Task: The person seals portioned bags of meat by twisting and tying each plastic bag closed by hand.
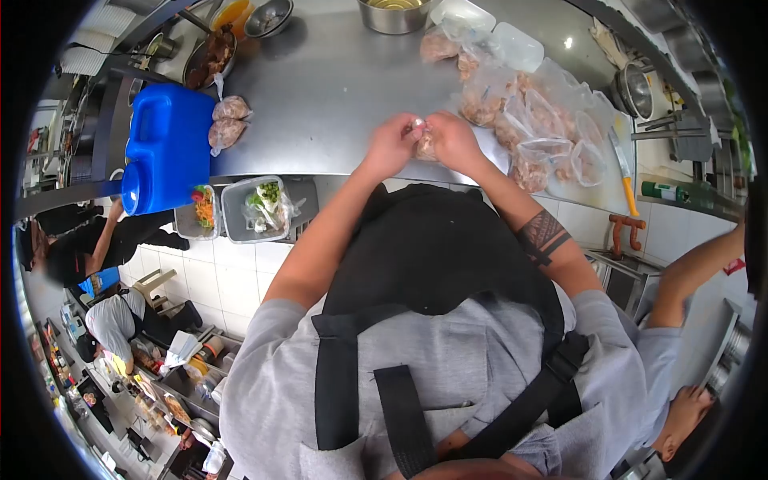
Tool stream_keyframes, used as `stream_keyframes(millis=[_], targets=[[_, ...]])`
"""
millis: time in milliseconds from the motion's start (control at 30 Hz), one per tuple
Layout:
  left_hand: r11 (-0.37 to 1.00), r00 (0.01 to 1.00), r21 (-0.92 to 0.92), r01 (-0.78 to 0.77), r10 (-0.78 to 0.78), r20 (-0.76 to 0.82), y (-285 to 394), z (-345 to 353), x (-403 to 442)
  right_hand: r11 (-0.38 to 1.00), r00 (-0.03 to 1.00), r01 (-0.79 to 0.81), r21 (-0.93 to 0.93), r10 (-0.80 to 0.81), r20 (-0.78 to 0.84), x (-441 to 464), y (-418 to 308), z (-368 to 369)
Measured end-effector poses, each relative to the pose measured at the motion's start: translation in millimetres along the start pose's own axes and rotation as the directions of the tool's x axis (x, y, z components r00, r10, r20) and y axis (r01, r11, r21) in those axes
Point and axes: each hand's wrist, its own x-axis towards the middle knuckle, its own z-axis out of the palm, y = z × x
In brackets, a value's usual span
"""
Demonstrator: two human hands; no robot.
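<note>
Both my hands meet at the near edge of the steel table (336,104). My left hand (390,146) and my right hand (453,142) pinch the gathered top of a small clear plastic bag of meat (427,150). Its lower part rests on the table, partly hidden by my fingers. Just to the right lie several open plastic bags of pinkish chopped meat (532,120), spread over a white board. Two knotted bags of meat (229,126) sit at the left, beside a blue jerrycan (170,144).
A knife with an orange handle (621,168) lies on the right board edge. Bins with vegetable scraps (258,210) stand below the table's left front. A metal pot (394,16) and white containers (518,46) are at the back. Other people (116,324) are at left and right.
</note>
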Motion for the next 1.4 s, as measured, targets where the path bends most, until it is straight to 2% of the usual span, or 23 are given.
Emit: stream_keyframes(millis=[67, 100, 133, 167, 233, 267, 333, 367, 433, 500, 567, 700, 800, 900, 967, 1033, 1067, 1133, 1167, 1233, 1267, 1367, 1400], targets=[[0.913, 0.96, 0.335, -0.233, 0.271, -0.072, -13.1, 7.9, 5.8, 0.997, 0.998, -0.056, 0.055, 0.058, -0.027, -3.7, 11.1, 8.0], [0.913, 0.961, 0.333, -0.235, 0.27, -0.065, -18.8, 11.0, 8.3, 0.968, 0.975, -0.221, 0.117, 0.219, 0.03, -3.9, 15.1, 8.9], [0.858, 0.923, 0.387, -0.338, 0.383, -0.043, -24.1, 13.8, 11.0, 0.91, 0.925, -0.379, 0.17, 0.368, 0.094, -3.6, 19.1, 9.6], [0.788, 0.873, 0.437, -0.434, 0.488, -0.015, -22.5, 15.8, 11.7, 0.908, 0.924, -0.383, 0.169, 0.372, 0.091, -5.3, 25.2, 12.9], [0.778, 0.866, 0.437, -0.451, 0.5, 0.004, -20.0, 19.5, 11.2, 0.754, 0.834, -0.546, 0.365, 0.531, 0.149, -8.6, 37.7, 18.8], [0.768, 0.859, 0.439, -0.467, 0.512, 0.018, -20.1, 20.9, 10.9, 0.752, 0.832, -0.549, 0.365, 0.534, 0.149, -6.1, 38.7, 14.9], [0.754, 0.843, 0.434, -0.494, 0.537, 0.027, -20.1, 21.9, 12.7, 0.378, 0.655, -0.723, 0.578, 0.643, 0.397, -1.1, 41.3, 6.2], [0.737, 0.825, 0.43, -0.521, 0.563, 0.033, -19.6, 22.2, 13.6, 0.375, 0.653, -0.723, 0.58, 0.645, 0.396, 1.1, 39.7, 4.4], [0.727, 0.834, 0.463, -0.508, 0.549, 0.053, -18.6, 23.8, 14.8, 0.126, 0.565, -0.716, 0.687, 0.683, 0.463, 4.5, 35.4, 2.6], [0.714, 0.842, 0.494, -0.496, 0.535, 0.073, -16.8, 26.9, 14.7, 0.131, 0.562, -0.729, 0.672, 0.676, 0.477, 4.7, 39.6, 0.3], [0.702, 0.845, 0.548, -0.454, 0.535, 0.014, -17.0, 29.9, 14.7, 0.139, 0.56, -0.742, 0.656, 0.667, 0.492, 4.5, 40.7, -2.1], [0.691, 0.819, 0.554, -0.463, 0.573, -0.03, -22.7, 32.7, 19.8, 0.109, 0.58, -0.718, 0.688, 0.641, 0.503, 2.3, 41.0, -4.9], [0.738, 0.82, 0.483, -0.471, 0.568, -0.067, -21.9, 31.7, 16.5, 0.118, 0.588, -0.711, 0.693, 0.64, 0.494, 0.7, 34.0, -8.7], [0.77, 0.851, 0.48, -0.421, 0.518, -0.085, -23.7, 32.0, 15.8, 0.126, 0.594, -0.701, 0.702, 0.648, 0.477, -2.4, 30.3, -9.8], [0.83, 0.874, 0.422, -0.365, 0.462, -0.152, -25.2, 34.0, 16.8, 0.138, 0.603, -0.696, 0.705, 0.645, 0.469, -5.8, 31.1, -9.5], [0.847, 0.89, 0.415, -0.333, 0.427, -0.156, -26.9, 33.9, 15.5, 0.247, 0.643, -0.708, 0.661, 0.611, 0.461, -8.9, 32.7, -9.7], [0.863, 0.906, 0.407, -0.3, 0.391, -0.161, -26.2, 34.0, 14.5, 0.248, 0.644, -0.707, 0.662, 0.611, 0.459, -9.4, 30.0, -11.9], [0.889, 0.914, 0.361, -0.282, 0.363, -0.18, -24.9, 35.9, 12.2, 0.449, 0.724, -0.675, 0.585, 0.553, 0.411, -11.3, 24.4, -16.1], [0.913, 0.922, 0.313, -0.263, 0.333, -0.199, -24.1, 37.1, 11.3, 0.446, 0.724, -0.674, 0.588, 0.555, 0.409, -12.6, 24.0, -15.9], [0.931, 0.935, 0.289, -0.221, 0.287, -0.21, -22.7, 39.4, 9.6, 0.573, 0.781, -0.615, 0.541, 0.536, 0.321, -15.3, 23.3, -16.1], [0.948, 0.944, 0.264, -0.177, 0.24, -0.226, -24.3, 40.6, 9.8, 0.572, 0.781, -0.614, 0.543, 0.537, 0.318, -16.0, 25.8, -14.7], [0.95, 0.93, 0.258, -0.176, 0.247, -0.274, -30.5, 43.6, 12.4, 0.551, 0.732, -0.673, 0.494, 0.593, 0.335, -17.8, 29.8, -6.3], [0.949, 0.93, 0.261, -0.177, 0.248, -0.271, -32.4, 44.3, 13.8, 0.612, 0.761, -0.642, 0.463, 0.583, 0.285, -19.3, 28.9, -2.1]])
